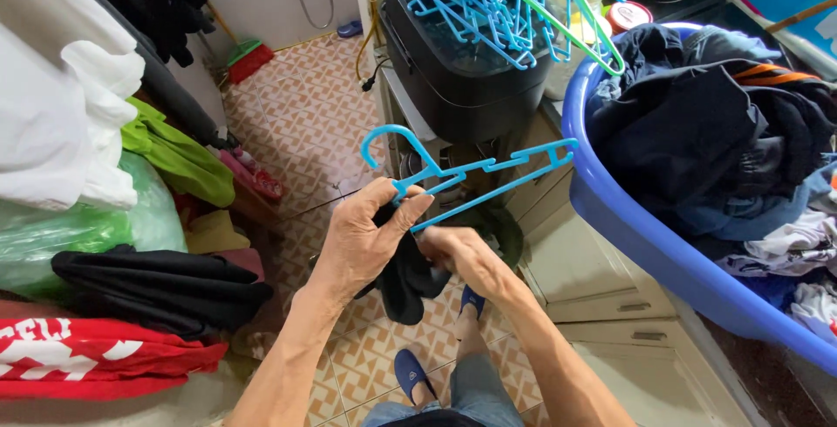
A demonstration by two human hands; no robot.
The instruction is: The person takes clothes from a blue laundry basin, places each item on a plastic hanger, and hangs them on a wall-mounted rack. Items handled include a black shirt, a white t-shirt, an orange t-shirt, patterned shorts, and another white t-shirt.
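Note:
My left hand (366, 235) grips a blue plastic hanger (475, 174) near its hook, together with the top of a small black garment (405, 279) that hangs below it. My right hand (466, 257) pinches the same black garment just under the hanger. Both hands are at the centre of the view, above the tiled floor. The hanger's bar points to the right toward a blue tub.
A large blue tub (645, 244) full of dark laundry sits at right on a cream cabinet (593, 279). A heap of blue hangers (497, 0) lies on a black appliance (453, 70). Clothes and a green bag (78, 227) are piled at left.

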